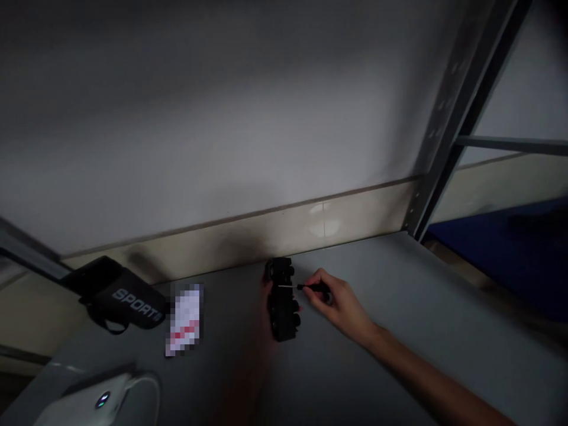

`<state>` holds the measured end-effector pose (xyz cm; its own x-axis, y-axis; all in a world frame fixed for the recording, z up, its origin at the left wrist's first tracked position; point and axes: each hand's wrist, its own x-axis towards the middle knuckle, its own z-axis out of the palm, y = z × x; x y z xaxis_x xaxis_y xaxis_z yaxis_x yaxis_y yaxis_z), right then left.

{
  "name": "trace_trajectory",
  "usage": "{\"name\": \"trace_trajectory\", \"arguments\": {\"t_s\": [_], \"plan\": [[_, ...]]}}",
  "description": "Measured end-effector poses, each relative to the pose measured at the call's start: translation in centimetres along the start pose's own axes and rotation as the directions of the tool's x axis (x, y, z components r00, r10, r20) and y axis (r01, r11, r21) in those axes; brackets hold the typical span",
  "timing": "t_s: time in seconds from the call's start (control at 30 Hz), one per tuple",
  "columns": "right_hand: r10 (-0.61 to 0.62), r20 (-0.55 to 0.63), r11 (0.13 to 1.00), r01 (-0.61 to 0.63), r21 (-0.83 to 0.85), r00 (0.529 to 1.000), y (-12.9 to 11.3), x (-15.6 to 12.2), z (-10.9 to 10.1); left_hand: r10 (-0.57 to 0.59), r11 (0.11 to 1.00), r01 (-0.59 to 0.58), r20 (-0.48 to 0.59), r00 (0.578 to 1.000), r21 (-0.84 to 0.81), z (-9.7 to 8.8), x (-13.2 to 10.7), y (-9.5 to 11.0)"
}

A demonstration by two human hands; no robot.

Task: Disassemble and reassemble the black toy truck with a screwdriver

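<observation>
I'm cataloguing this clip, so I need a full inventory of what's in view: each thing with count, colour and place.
toy vehicle: 1, black, mid-table, in the left hand
screwdriver: 1, black handle, pale shaft, tip over the toy vehicle
pouch: 1, black, pale lettering, table's left
pixelated item: 1, white and red, right of the pouch
device: 1, white, lit display, lower left
cable: 1, white, beside the device
table: 1, grey, under these
wall: 1, grey, cream lower strip, behind
metal frame: count unclear, grey, both sides
blue surface: 1, far right
left hand: 1, dim, around the toy vehicle
right hand: 1, holding the screwdriver
</observation>
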<state>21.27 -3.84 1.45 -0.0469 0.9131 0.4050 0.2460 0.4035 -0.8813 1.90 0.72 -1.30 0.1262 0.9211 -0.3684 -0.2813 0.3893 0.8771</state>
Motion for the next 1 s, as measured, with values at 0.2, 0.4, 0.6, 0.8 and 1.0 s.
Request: {"name": "trace_trajectory", "arguments": {"t_s": [0.2, 0.4, 0.6, 0.8, 1.0], "plan": [[-0.017, -0.013, 0.998, 0.016, -0.061, 1.0, 0.3, 0.1, -0.1, 0.102, 0.995, -0.102, 0.027, 0.994, -0.021, 0.7, -0.2, -0.3], [-0.008, 0.015, 0.996, 0.009, -0.091, 1.0, -0.4, 0.2, -0.9, 0.194, 0.98, -0.194, 0.009, 0.981, 0.032, 1.4, -0.8, -0.4], [0.043, -0.033, 0.995, -0.046, -0.089, 0.999, 0.2, 0.4, -0.9, 0.201, 0.978, -0.2, -0.015, 0.979, 0.057, 1.7, -1.0, -0.7], [-0.002, -0.019, 0.999, 0.001, -0.039, 1.0, 0.3, 0.2, -0.6, 0.232, 0.971, -0.228, -0.058, 0.971, 0.076, 1.8, -0.5, -0.6], [-0.016, -0.053, 0.997, 0.012, -0.076, 0.998, 0.4, 0.4, -1.0, 0.235, 0.97, -0.231, -0.053, 0.971, 0.076, 2.1, -0.6, -0.9]]}}
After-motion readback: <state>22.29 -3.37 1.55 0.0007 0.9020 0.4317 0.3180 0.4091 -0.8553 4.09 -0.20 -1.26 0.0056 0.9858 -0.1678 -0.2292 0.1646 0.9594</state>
